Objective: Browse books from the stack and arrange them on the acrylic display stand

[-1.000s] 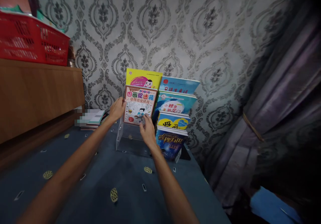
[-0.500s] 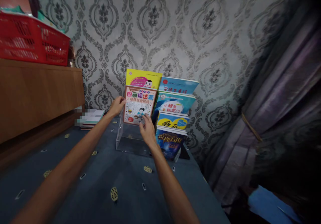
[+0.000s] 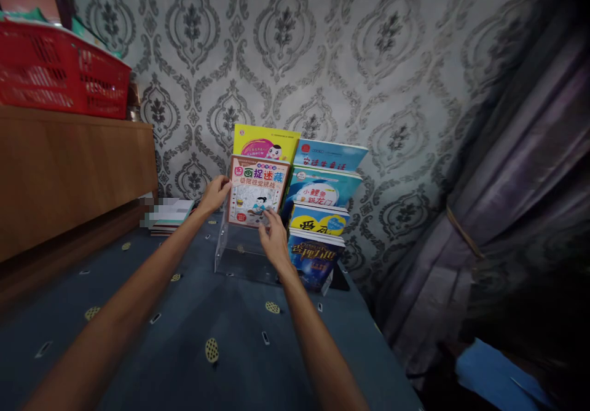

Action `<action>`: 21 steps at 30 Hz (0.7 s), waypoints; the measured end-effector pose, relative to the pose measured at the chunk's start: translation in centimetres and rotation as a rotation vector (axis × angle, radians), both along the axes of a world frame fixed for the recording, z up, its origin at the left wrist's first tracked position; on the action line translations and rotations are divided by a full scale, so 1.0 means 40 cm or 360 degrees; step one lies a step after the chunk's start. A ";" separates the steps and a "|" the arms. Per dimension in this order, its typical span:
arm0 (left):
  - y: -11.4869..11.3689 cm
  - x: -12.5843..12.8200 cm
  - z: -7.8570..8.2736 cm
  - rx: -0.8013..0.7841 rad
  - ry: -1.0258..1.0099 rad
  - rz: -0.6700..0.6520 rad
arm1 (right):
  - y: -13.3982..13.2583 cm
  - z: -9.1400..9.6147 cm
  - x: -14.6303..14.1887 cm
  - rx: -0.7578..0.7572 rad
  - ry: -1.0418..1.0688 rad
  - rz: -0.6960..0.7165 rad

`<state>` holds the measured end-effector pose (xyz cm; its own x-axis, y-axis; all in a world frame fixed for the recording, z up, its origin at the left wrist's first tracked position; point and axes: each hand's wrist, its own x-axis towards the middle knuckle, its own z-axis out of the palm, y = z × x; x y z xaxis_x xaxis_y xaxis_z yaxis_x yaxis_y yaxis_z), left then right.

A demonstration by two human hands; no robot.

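Note:
A book with a reddish-brown border and a drawing on its cover leans upright in a clear acrylic stepped stand. My left hand is closed at the book's left edge, fingertips against it. Low on the right of the same cover rests my right hand, its fingers bent onto the edge and thumb below. Behind it rises a yellow book. In the stand's right column are a light-blue book, a teal book, a yellow-and-blue book and a dark-blue book.
A stack of books lies at the left by a wooden cabinet, which carries a red plastic basket. Patterned wallpaper backs the dark patterned cloth surface. A tied curtain hangs at the right.
The camera view has shifted slightly. Both hands stay at the same places on the reddish-brown book, and the books in the stand have not visibly moved.

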<state>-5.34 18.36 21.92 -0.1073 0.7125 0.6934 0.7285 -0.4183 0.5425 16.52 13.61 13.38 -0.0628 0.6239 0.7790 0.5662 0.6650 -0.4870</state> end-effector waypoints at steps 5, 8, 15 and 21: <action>-0.005 -0.002 -0.004 0.0034 0.0014 -0.0022 | -0.005 0.002 0.003 -0.0003 0.0004 0.0002; -0.005 -0.005 -0.008 0.0064 0.0009 -0.0039 | -0.007 0.002 0.008 -0.0009 0.0015 0.0034; -0.025 -0.009 -0.020 0.0134 -0.0054 -0.0218 | -0.018 0.003 0.016 -0.0013 -0.0017 0.0040; -0.052 -0.007 -0.027 0.0143 -0.0136 -0.0375 | -0.036 -0.012 0.019 -0.0109 -0.0018 0.0057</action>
<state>-5.63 16.29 20.84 -0.0066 0.6610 0.7504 0.5582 -0.6201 0.5512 17.26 12.16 12.90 -0.0949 0.6729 0.7337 0.5482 0.6505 -0.5257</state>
